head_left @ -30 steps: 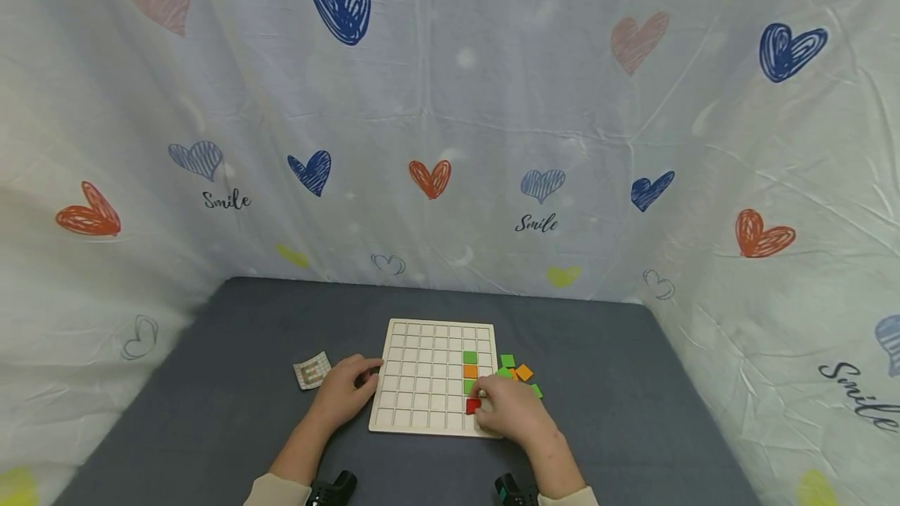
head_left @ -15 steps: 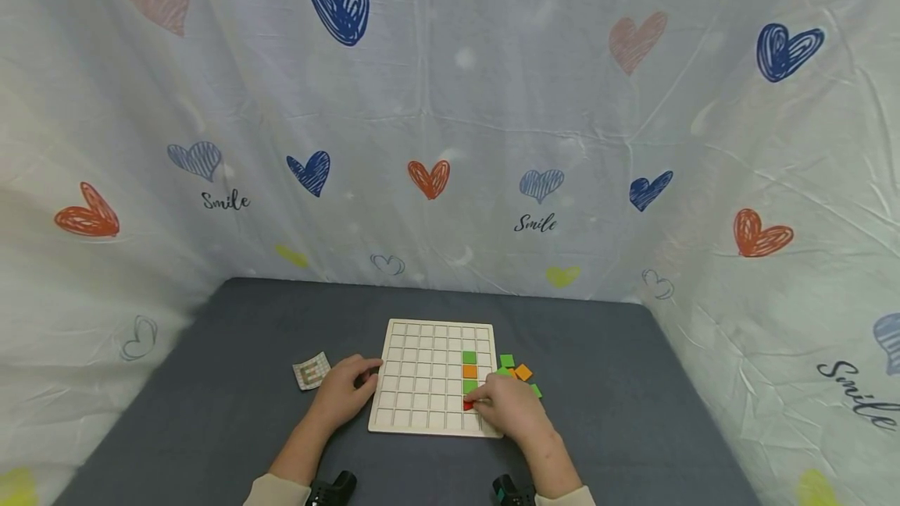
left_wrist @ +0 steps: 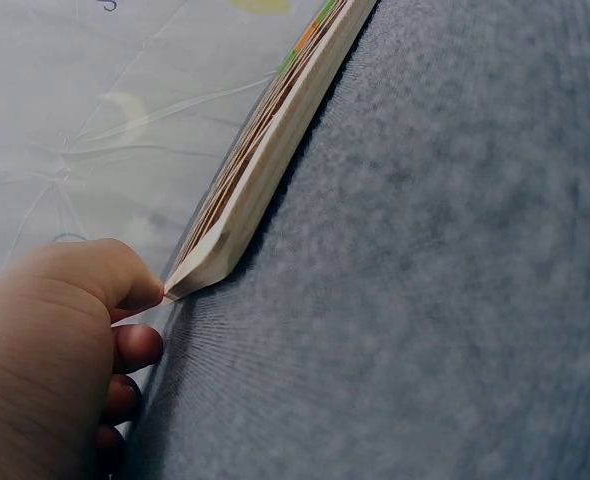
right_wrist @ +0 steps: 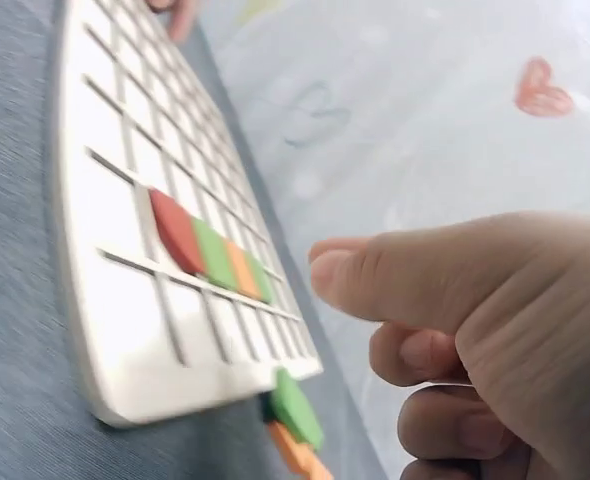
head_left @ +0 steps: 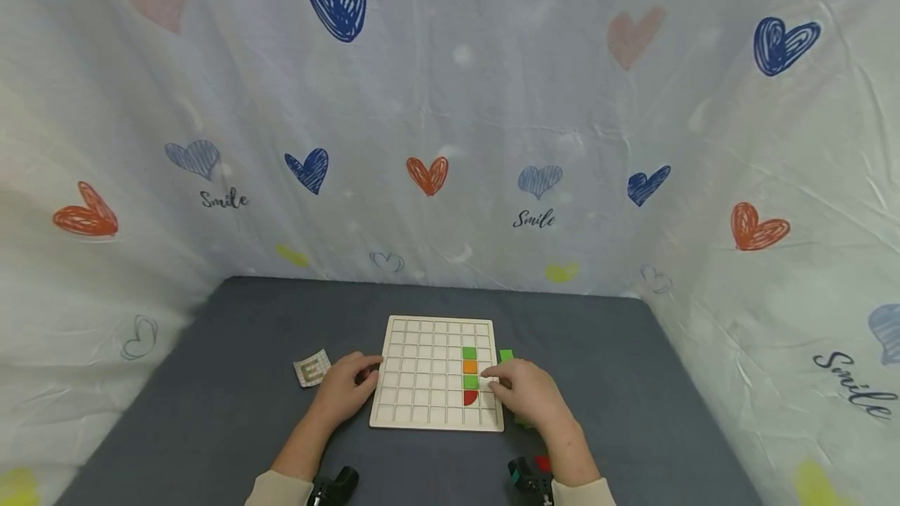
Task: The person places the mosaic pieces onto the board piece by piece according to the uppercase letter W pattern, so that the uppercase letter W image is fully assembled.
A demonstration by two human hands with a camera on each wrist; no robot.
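Note:
A pale wooden grid board (head_left: 422, 381) lies flat on the table. One of its columns holds a green tile (head_left: 469, 353), an orange tile (head_left: 469, 366), a second green tile (head_left: 470, 382) and a red tile (head_left: 470, 397) with one rounded corner. My left hand (head_left: 347, 383) touches the board's left edge; in the left wrist view its thumb tip meets the wooden edge, other fingers loosely bent. Over the board's right edge hovers my right hand (head_left: 527, 390), holding nothing. From the right wrist, its thumb (right_wrist: 375, 270) is extended and the lower fingers are bent.
Loose tiles lie right of the board, partly hidden by my right hand, including a green one (right_wrist: 297, 410) and an orange one (right_wrist: 293, 450). A small patterned card (head_left: 312, 368) lies left. Something red (head_left: 543, 463) shows beside the right wrist camera (head_left: 523, 475). A heart-printed curtain (head_left: 450, 100) surrounds the table.
My right hand has let go of the red tile, now lying in the cell below the lower green tile, and has moved right and slightly up. The left hand stays at the board's edge.

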